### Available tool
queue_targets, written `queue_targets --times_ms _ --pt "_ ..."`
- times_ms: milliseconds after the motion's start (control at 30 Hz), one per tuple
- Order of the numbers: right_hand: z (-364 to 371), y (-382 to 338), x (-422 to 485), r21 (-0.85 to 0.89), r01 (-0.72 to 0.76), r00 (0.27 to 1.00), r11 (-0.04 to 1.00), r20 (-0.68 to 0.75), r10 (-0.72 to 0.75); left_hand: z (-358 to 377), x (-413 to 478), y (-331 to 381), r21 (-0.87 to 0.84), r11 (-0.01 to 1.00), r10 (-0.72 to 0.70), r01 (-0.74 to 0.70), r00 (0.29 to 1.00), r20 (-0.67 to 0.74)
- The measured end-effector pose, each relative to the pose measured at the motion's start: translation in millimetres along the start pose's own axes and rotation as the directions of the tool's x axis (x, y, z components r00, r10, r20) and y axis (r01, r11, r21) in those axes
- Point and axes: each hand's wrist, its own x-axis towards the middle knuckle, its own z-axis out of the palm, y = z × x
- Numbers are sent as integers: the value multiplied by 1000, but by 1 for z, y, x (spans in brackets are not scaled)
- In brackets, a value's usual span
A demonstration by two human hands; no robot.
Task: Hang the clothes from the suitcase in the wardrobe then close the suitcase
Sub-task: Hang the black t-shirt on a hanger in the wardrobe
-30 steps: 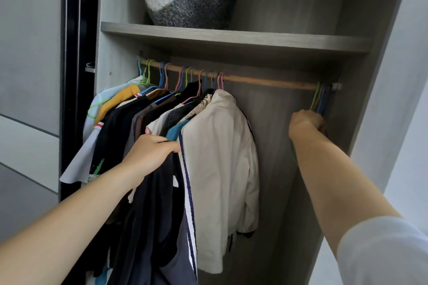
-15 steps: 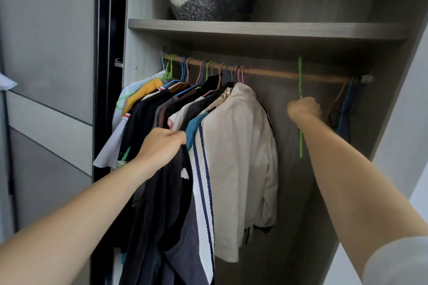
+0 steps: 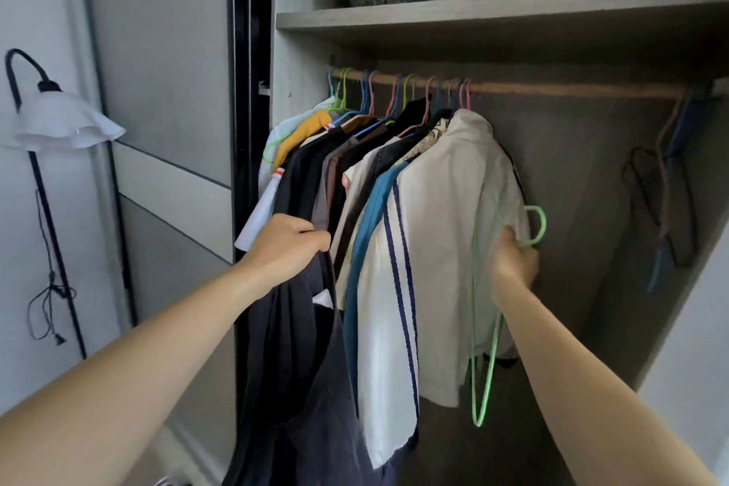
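While my left hand (image 3: 286,245) clutches dark cloth (image 3: 300,347) and my right hand (image 3: 513,262) a green hanger (image 3: 489,375), a lamp (image 3: 59,122) flanks the wardrobe (image 3: 473,12).

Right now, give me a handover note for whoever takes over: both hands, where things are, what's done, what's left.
Left hand grips a dark garment in front of the hung clothes.
Right hand holds a green hanger, off the rail.
On the rail: clothes bunched left, spare hangers at the right end, gap between.
Suitcase not in view.
Done: hanger in hand.
To do: put garment on hanger, hang it in the gap, then close the suitcase.
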Motion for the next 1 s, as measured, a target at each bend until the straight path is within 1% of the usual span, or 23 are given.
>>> queue_targets --times_ms 67,133,200,267,300,367,433,567,733,800,833,900,1000 --pt "-1 0 -22 102 -9 998 995 61 3 -5 -7 -10 66 997 -28 28 1000 -9" --pt "-4 -5 -47 255 -70 981 964 194 20 -9 -12 -20 97 993 -69 69 998 -3" --pt "-4 -14 -68 390 -150 938 909 347 5 -15 -17 -27 111 988 -104 104 995 -8" --pt "-7 -35 -101 442 -263 859 857 513 -1 -20 -22 -31 110 982 -152 152 988 -13" --pt "-7 -43 -114 475 -320 822 820 569 -9 -22 -24 -33 100 979 -175 175 984 -14" --pt "-2 -55 -138 536 -394 785 747 619 -31 -29 -29 -36 83 972 -222 222 975 -10" --pt "8 -61 -162 582 -421 786 696 617 -41 -35 -33 -39 83 964 -255 253 967 6" --pt "26 -54 -207 641 -409 806 650 587 -71 -52 -45 -39 88 948 -305 305 952 -13" --pt "33 -33 -255 652 -358 788 668 595 -158 -86 -61 -39 -22 931 -365 364 930 -46" --pt "38 -22 -269 635 -340 761 694 619 -193 -96 -66 -36 -76 921 -386 381 919 -77" --pt "41 -15 -274 613 -329 737 718 642 -211 -100 -68 -33 -94 922 -385 377 918 -96" --pt "47 3 -280 536 -335 653 775 725 -219 -112 -72 -29 -116 925 -377 362 913 -159" --pt "52 34 -275 352 -359 482 864 863 -152 -136 -77 -33 -100 943 -332 316 896 -295"
